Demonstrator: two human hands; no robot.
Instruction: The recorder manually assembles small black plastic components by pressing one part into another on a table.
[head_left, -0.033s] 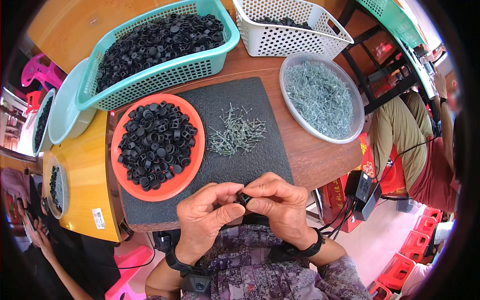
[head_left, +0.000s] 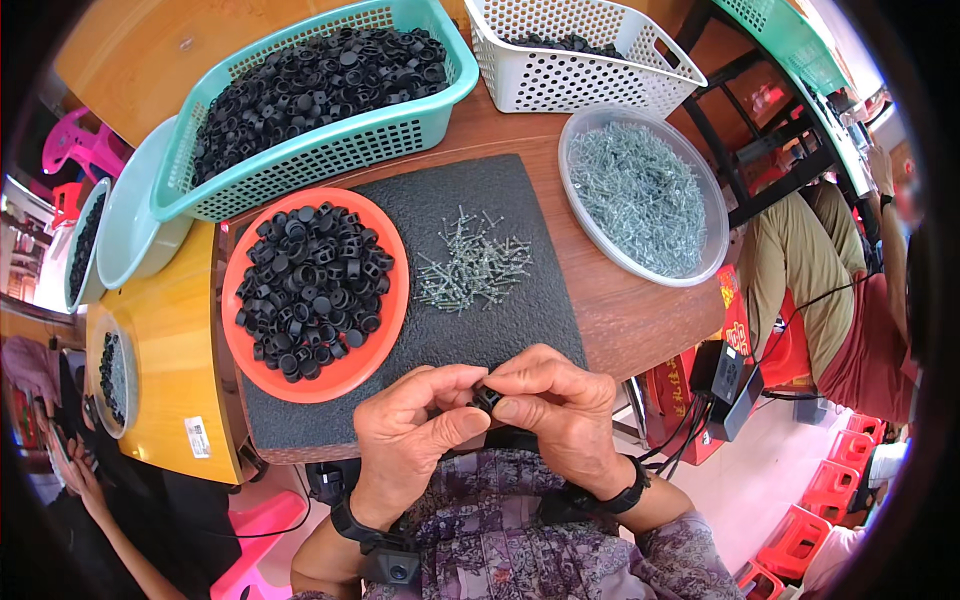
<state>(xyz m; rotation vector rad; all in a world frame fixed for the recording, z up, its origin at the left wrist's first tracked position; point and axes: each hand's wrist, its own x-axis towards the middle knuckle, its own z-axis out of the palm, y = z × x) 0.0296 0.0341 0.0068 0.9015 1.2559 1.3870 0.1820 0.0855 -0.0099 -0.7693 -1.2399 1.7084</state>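
Note:
At the near edge of the table, my left hand (head_left: 418, 425) and my right hand (head_left: 556, 412) meet over one small black plastic part (head_left: 487, 398). Both pinch it between thumb and forefinger, covering most of it. Whether a screw is in it, I cannot tell. Beyond my hands, a loose pile of screws (head_left: 473, 262) lies on a dark textured mat (head_left: 500, 180). To the left of the pile, an orange-red plate (head_left: 385, 340) holds a heap of similar black plastic parts (head_left: 315, 285).
A teal basket (head_left: 330, 155) of black parts stands at the back left, a white basket (head_left: 540, 95) behind. On the right sits a clear round tub (head_left: 690, 278) of screws. Teal basins (head_left: 150, 235) and a yellow table (head_left: 165, 400) are at left. Other people sit on both sides.

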